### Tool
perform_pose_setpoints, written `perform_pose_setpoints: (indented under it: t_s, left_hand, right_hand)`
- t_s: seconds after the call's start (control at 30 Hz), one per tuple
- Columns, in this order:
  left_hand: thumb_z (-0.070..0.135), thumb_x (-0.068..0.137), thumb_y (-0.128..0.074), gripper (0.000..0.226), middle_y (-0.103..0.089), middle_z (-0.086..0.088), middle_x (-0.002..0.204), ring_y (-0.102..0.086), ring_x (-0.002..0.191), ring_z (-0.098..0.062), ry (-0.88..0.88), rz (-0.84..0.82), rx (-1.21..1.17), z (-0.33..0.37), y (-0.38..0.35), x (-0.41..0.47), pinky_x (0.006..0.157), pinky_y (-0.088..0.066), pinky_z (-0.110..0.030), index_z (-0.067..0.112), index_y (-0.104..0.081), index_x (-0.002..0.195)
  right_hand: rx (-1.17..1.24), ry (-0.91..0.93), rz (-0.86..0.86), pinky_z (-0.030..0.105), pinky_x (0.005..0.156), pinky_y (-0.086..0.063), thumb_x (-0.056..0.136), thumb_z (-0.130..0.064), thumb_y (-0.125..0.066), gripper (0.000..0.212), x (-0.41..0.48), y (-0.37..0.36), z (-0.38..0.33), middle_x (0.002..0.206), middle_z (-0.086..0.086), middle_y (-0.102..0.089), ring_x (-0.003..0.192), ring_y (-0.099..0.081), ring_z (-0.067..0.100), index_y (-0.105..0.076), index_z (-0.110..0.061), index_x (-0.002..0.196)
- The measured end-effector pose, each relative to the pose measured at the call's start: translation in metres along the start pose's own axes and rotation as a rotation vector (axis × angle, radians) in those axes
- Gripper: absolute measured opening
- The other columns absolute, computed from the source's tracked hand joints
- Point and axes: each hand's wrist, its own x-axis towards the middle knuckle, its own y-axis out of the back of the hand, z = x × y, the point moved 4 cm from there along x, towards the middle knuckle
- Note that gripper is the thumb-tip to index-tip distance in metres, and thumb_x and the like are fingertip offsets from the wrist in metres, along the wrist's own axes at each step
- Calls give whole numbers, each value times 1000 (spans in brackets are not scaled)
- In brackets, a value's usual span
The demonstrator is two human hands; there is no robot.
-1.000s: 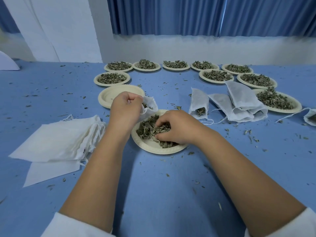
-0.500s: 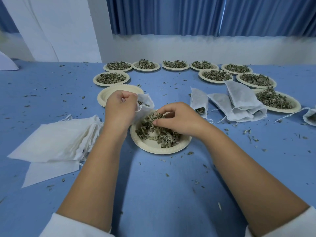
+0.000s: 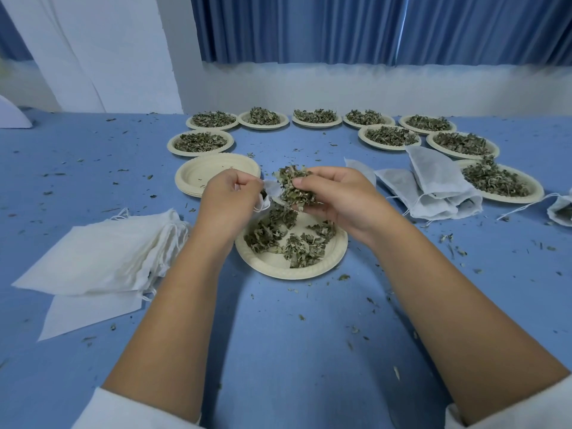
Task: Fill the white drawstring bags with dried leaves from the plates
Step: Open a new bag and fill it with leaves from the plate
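Note:
My left hand (image 3: 227,201) grips the rim of a white drawstring bag (image 3: 270,193), mostly hidden behind the fingers. My right hand (image 3: 335,196) pinches a clump of dried leaves (image 3: 292,185) and holds it just right of the bag's mouth, above the near paper plate (image 3: 335,258). That plate still carries loose piles of leaves (image 3: 278,233). A stack of flat unfilled bags (image 3: 102,258) lies at the left. Filled bags (image 3: 433,184) lie in a heap at the right.
An empty stack of plates (image 3: 213,173) sits behind my left hand. Several plates of leaves (image 3: 315,117) form an arc along the back and right of the blue table (image 3: 294,351). Leaf crumbs are scattered over the cloth. Another bag (image 3: 561,210) lies at the right edge.
My right hand gathered a clump from the near plate, lifted it and carried it left toward the bag. My left hand rose slightly with the bag.

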Motion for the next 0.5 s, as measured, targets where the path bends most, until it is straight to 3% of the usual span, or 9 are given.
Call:
perform_pose_setpoints:
  t_s: [0.07,0.2,0.33,0.43,0.5]
  left_hand:
    - [17,91,-60,14,-56,18,46,-53,55,-3,-1,-34,9,-1,-3,0,64,-44,-28,19,-63,77]
    - [18,92,-58,12,-56,17,45,-48,42,6,-18,-89,41,-1,-7,-3,54,-37,-25,19,-64,81]
    - [18,92,-57,12,-57,16,47,-47,43,5,-27,-110,54,-1,-9,-3,53,-37,-23,19,-65,82]
    - [17,92,-58,13,-56,16,46,-49,47,3,-20,-97,20,0,-10,-4,49,-39,-18,19,-64,81]
    - [18,91,-59,13,-56,17,47,-50,56,-3,-16,-75,11,0,-9,-3,56,-39,-24,19,-64,79]
  right_hand:
    - [27,9,20,20,66,-55,86,-8,-71,3,1,1,0,83,2,-74,77,-71,10,-74,-9,86]
    - [158,29,36,23,71,-57,87,-8,-70,2,2,2,-1,84,2,-74,81,-71,11,-72,-7,88]
    - [272,42,78,28,77,-58,87,-7,-71,8,5,5,-1,89,6,-75,85,-72,15,-70,-3,94]
    - [202,37,59,25,74,-57,87,-9,-71,2,5,3,2,85,3,-75,83,-71,12,-72,-7,88]
    - [170,33,27,25,74,-57,87,-9,-70,2,5,0,3,86,3,-74,84,-71,12,-73,-8,87]
